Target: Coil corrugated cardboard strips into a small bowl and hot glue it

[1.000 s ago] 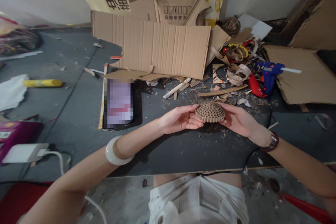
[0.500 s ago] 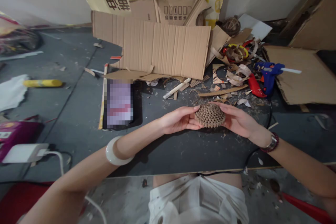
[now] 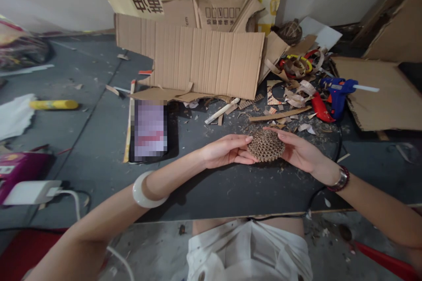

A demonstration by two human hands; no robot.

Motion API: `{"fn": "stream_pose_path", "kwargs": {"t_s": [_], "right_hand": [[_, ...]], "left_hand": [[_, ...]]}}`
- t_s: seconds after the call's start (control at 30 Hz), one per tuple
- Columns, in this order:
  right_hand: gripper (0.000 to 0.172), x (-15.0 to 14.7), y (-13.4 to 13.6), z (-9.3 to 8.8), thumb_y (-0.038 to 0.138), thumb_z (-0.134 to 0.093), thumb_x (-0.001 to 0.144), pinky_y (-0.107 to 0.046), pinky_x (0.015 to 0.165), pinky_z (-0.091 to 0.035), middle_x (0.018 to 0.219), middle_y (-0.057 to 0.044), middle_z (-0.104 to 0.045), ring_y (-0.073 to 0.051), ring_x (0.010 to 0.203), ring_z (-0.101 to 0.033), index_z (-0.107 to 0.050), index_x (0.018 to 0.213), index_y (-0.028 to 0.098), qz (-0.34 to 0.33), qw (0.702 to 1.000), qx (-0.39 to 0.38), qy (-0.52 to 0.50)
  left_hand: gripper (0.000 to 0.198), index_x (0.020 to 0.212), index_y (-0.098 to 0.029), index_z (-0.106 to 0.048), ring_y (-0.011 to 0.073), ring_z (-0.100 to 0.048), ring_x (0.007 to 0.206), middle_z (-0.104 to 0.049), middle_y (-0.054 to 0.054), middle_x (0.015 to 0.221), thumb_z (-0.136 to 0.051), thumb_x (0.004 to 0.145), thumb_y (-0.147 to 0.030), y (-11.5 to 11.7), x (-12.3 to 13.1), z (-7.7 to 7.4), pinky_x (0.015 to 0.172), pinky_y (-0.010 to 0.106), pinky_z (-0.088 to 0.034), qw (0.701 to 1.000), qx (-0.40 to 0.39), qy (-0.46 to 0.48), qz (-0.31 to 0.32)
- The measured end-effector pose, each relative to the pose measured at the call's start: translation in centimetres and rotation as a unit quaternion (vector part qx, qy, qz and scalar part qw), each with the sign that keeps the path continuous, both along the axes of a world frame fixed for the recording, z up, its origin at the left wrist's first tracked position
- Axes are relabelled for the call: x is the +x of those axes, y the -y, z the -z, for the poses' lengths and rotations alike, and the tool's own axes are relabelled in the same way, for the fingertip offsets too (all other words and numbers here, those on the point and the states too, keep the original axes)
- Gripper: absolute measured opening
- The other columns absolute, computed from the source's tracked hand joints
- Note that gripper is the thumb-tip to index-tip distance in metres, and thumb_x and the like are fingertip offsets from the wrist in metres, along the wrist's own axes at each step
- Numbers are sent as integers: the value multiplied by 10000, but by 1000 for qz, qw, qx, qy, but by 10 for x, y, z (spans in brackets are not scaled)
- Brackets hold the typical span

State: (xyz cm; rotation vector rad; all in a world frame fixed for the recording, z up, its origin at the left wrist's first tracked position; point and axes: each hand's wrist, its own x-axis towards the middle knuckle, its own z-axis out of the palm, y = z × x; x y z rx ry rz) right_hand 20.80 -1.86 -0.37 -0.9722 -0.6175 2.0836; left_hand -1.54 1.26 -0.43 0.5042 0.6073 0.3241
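Between my two hands is a rounded, dome-like piece of corrugated cardboard [image 3: 266, 145], its open flutes facing up like honeycomb. My left hand [image 3: 227, 150] grips its left edge, thumb on top and fingers beneath. On the other side my right hand [image 3: 300, 149] holds it, thumb side up, with some fingers hidden behind the piece. It is held just over the front part of the dark table [image 3: 204, 197]. A white bangle [image 3: 147, 189] is on my left forearm and a dark red bracelet on my right wrist.
A blue glue gun [image 3: 339, 94] with a white stick lies at right, its cord running to the table's front edge. Cardboard scraps [image 3: 296, 96] and a large cardboard sheet [image 3: 211, 61] lie behind my hands. A phone [image 3: 150, 129] and a yellow-handled tool [image 3: 54, 104] lie left.
The cardboard dome has shifted slightly to the right and tilted a little in my hands. My left fingers have moved slightly right along with it.
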Motion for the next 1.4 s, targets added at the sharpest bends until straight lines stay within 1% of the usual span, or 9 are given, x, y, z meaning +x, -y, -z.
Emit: {"fn": "stream_pose_path", "kwargs": {"t_s": [0.33, 0.47, 0.63, 0.7, 0.83, 0.97, 1.1, 1.27, 1.4], "right_hand": [[261, 0, 0, 1, 241, -699, 753, -191, 810, -511, 1037, 1, -704, -93, 900, -635, -691, 1014, 232, 2, 1000, -2, -5], [227, 0, 0, 1, 236, -685, 771, -189, 772, -536, 1011, 4, -700, -90, 871, -640, -680, 998, 235, 20, 1000, -7, -15], [284, 0, 0, -1, 182, -709, 744, -168, 682, -556, 907, 29, -698, -73, 767, -650, -657, 1014, 250, 28, 998, -23, -43], [253, 0, 0, -2, 159, -690, 755, -160, 657, -551, 865, 26, -696, -64, 709, -640, -660, 998, 224, 29, 998, -32, -47], [100, 1, -3, -1, 169, -600, 829, -196, 662, -551, 814, 6, -683, -78, 671, -619, -659, 904, 198, 34, 998, -49, -33], [88, 1, -4, 0, 189, -585, 852, -191, 653, -553, 818, 6, -681, -81, 685, -617, -657, 899, 209, 50, 997, -50, -22], [122, -1, -3, -1, 221, -593, 857, -159, 639, -550, 819, 17, -676, -64, 684, -620, -670, 951, 217, 68, 996, -50, -29], [192, -1, -3, 0, 153, -629, 803, -165, 658, -550, 861, 17, -686, -66, 700, -625, -672, 980, 215, 53, 997, -41, -25], [139, 1, -4, 1, 171, -580, 827, -171, 652, -547, 812, -14, -679, -84, 706, -625, -679, 925, 175, 53, 996, -63, -25]], "left_hand": [[180, 950, -57, -630, 161, -727, 693, -739, 148, 806, -491, 936, -171, 0, 1, -2, 646, 220, -588, 1000, -7, -3, -3], [244, 919, -67, -641, 149, -724, 681, -734, 127, 809, -428, 963, -178, -1, 2, -5, 635, 207, -586, 999, -27, -15, -36], [328, 901, -88, -639, 129, -713, 630, -728, 109, 791, -359, 992, -233, -3, 1, -8, 601, 180, -573, 995, -46, -35, -75], [366, 893, -87, -632, 134, -714, 623, -727, 112, 774, -322, 1001, -249, -4, 1, -8, 592, 185, -572, 995, -52, -31, -74], [455, 888, -59, -618, 164, -719, 642, -717, 147, 738, -288, 1003, -351, -5, 0, -6, 600, 211, -576, 996, -71, -8, -44], [322, 893, -75, -605, 154, -718, 633, -715, 130, 742, -345, 986, -239, -5, 0, -5, 607, 199, -570, 996, -75, -10, -49], [273, 901, -82, -599, 161, -721, 653, -712, 127, 758, -352, 968, -178, -5, -2, -4, 621, 208, -572, 995, -78, 2, -59], [190, 946, -94, -584, 173, -726, 691, -708, 124, 817, -424, 938, -196, -5, -3, -2, 643, 218, -572, 996, -66, 24, -57], [234, 947, -94, -588, 169, -721, 672, -702, 108, 824, -401, 957, -233, -5, -3, -2, 640, 229, -576, 997, -60, 23, -53]]}}
